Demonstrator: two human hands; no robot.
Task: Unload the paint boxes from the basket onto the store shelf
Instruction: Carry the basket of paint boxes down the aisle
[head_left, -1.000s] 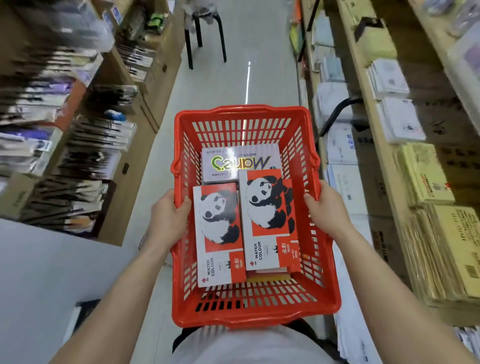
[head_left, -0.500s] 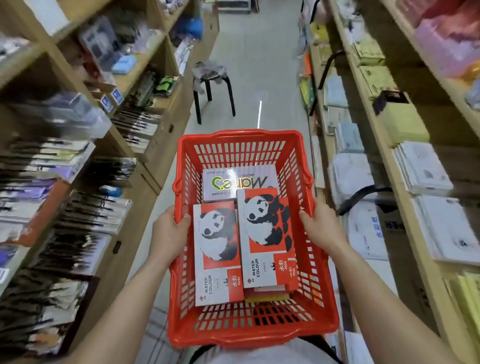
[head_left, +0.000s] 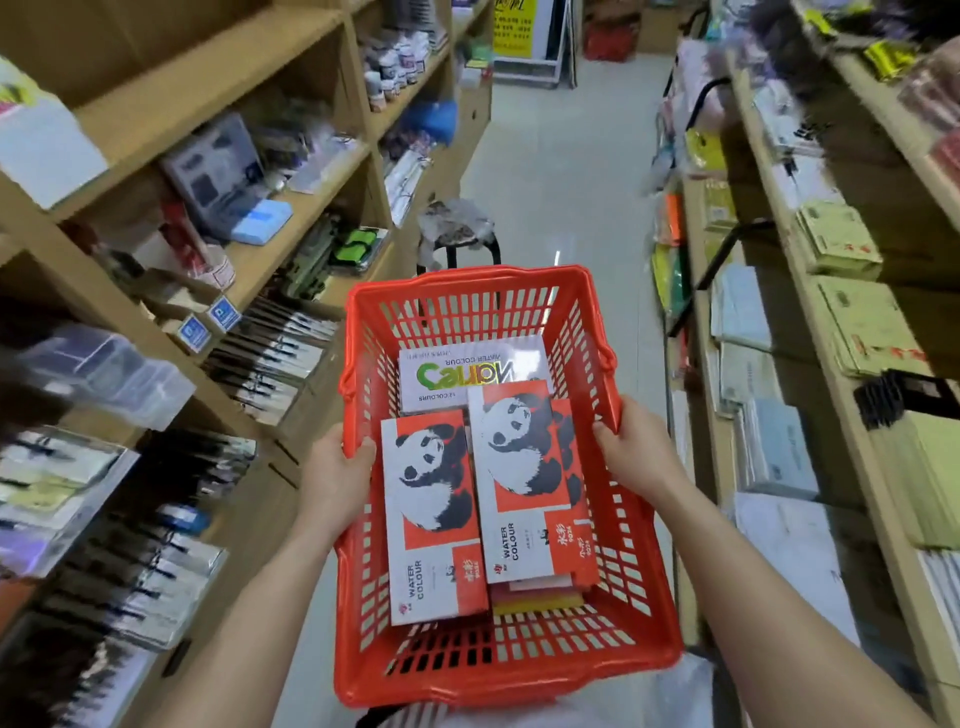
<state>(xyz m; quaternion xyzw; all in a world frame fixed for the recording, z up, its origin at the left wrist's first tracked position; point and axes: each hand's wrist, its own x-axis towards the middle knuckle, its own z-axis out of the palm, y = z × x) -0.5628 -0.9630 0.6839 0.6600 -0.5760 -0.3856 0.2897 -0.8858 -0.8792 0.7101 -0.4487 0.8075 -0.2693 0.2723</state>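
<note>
I held the basket (head_left: 641, 545) out in front of me by its two long sides, roughly level, so that nothing in it would slide. My left hand (head_left: 335, 475) gripped the left rim, thumb (head_left: 365, 450) hooked over the edge to the inside. My right hand (head_left: 636, 449) gripped the right rim, thumb lying along the top. The other fingers of both hands were round the outside of the walls, and I could not see how they lay. A hand on each side shared a load I judged fairly heavy.

All the paint boxes were in the basket; none was on a shelf yet. The left panda box (head_left: 431, 512) lay flat along the left wall, its near end close to the near-left corner. The right panda box (head_left: 530, 478) lay beside it and higher, resting on a stack (head_left: 537, 597) of more boxes whose red and yellow edges showed at its near end; how many, I could not tell. A white box (head_left: 467, 371) lay crosswise at the far end, partly under the right panda box.

The left shelves (head_left: 197, 88) and right shelves (head_left: 841, 415) flanked me, and a stool (head_left: 457, 234) stood beyond the basket's far rim. With both hands taken, I judged I would have to set the basket down or free a hand before unloading.
</note>
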